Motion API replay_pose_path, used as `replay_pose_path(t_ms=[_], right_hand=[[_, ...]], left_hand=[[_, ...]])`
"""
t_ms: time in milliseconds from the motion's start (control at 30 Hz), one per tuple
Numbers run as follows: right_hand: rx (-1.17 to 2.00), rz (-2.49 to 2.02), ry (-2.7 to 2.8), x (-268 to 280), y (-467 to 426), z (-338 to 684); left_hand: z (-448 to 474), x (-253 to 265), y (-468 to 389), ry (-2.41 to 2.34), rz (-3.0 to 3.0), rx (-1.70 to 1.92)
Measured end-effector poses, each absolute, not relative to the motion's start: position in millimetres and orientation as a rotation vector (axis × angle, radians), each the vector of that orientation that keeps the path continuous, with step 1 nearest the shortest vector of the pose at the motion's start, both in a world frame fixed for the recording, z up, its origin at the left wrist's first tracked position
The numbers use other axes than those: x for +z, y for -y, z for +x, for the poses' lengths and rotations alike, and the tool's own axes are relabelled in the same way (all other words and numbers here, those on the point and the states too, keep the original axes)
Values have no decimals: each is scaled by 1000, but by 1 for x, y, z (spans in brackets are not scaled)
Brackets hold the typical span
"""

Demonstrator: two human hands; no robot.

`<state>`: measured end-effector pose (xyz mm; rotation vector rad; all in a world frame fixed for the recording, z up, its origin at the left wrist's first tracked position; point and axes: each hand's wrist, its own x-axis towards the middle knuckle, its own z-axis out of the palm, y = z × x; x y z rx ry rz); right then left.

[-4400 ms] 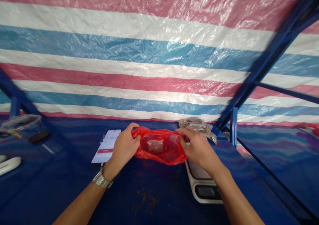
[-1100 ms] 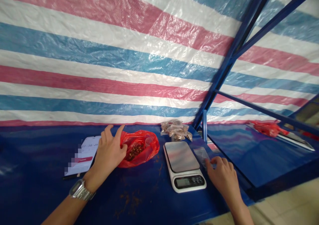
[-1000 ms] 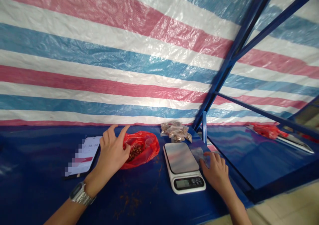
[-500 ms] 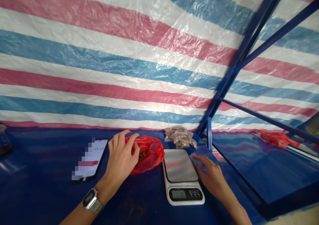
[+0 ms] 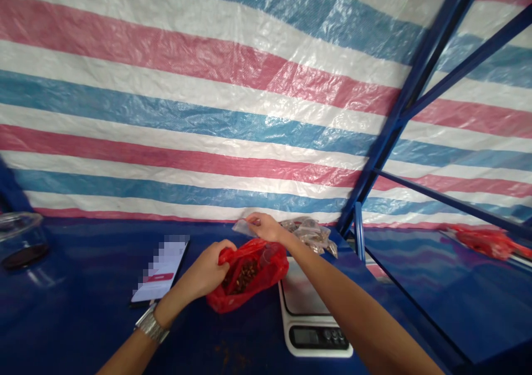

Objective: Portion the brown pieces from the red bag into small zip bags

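Head view. I observe two bare hands at work over a blue table (image 5: 199, 347). The left hand (image 5: 208, 272), with a silver watch (image 5: 153, 324) at its wrist, grips the left edge of a red plastic bag (image 5: 253, 294) between thumb and fingers. This bag rests on the table at centre, its mouth gaping upward; I see brown pieces (image 5: 246, 275) within it and a small clear cup (image 5: 271, 253) at its far right side. The right hand (image 5: 266, 228) reaches across to the far side of the red plastic bag, its fingers pinching a small clear bag (image 5: 242, 227), which projects to the left of them. The right forearm partly covers a white scale (image 5: 300, 292), just right of the red plastic bag; I cannot read its display. Filled clear bags (image 5: 312, 234) lie in a pile at the far right, beyond the scale. Left of the left hand lies a phone (image 5: 160, 272), part of its screen obscured; a clear container (image 5: 22, 242) stands at the far left edge. A striped sheet (image 5: 208, 120) forms the background.
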<state>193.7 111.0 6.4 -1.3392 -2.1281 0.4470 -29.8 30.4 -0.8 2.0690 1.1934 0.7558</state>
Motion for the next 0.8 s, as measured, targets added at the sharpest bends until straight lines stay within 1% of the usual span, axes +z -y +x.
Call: replay_pose_path(t_ms=[100, 167, 333, 500, 567, 667, 800], right_hand=[[527, -1275, 2324, 0, -119, 181], [508, -1276, 2385, 3, -115, 188], [206, -1543, 2315, 20, -95, 249], [-62, -1809, 2304, 15, -78, 291], [-119, -1866, 2299, 8, -79, 291], [-146, -1946, 2282, 2, -87, 286], [-142, -1988, 2245, 4, -93, 287]], left_hand=[[-31, 3, -30, -1160, 1945, 720], [-34, 2, -32, -1212, 1938, 739], [-42, 0, -39, -1436, 2043, 857], [-33, 15, -30, -1505, 2292, 1264], [-25, 21, -20, -1430, 2473, 1444], [-13, 22, -3, -1088, 2710, 1598], [-2, 14, 11, -773, 2848, 1561]])
